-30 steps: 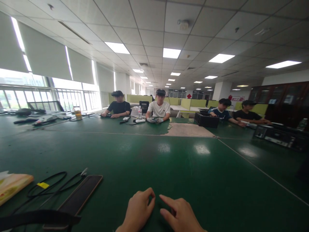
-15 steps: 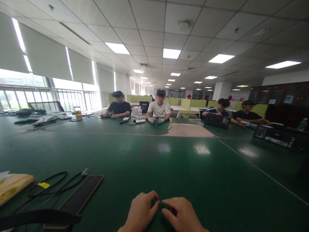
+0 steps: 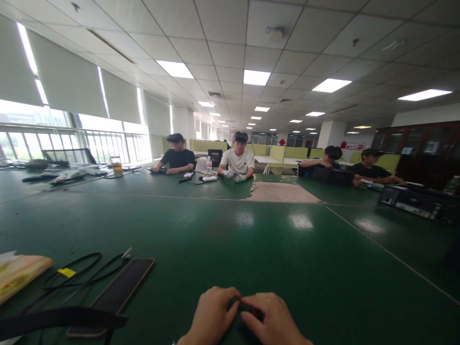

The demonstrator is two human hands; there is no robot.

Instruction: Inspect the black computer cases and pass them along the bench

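Observation:
Near the bottom middle of the head view, my left hand [image 3: 214,312] rests at the green table [image 3: 305,268], its index finger curved and its thumb apart from it. Just to its right is my right hand [image 3: 273,316], with index finger and thumb likewise spread. The two index fingertips meet or nearly meet. No object shows in either hand; the other fingers are curled under and partly hidden. Left of my hands lies a dark smartphone [image 3: 120,292], flat on the table, beside a black cable [image 3: 75,262] with a yellow tag.
A soft orange-and-white packet [image 3: 25,278] lies at the far left. A black strap-like shape [image 3: 61,318] crosses the lower left corner. Several people sit across the table, near a water bottle [image 3: 209,165] and a dark boxy device [image 3: 413,203]. Bare board [image 3: 283,192] shows through the torn green covering.
My index fingertips have come together, closing a small gap. Across the table, a person's gloved hands have moved apart, and the dark box at right has been tilted or shifted right.

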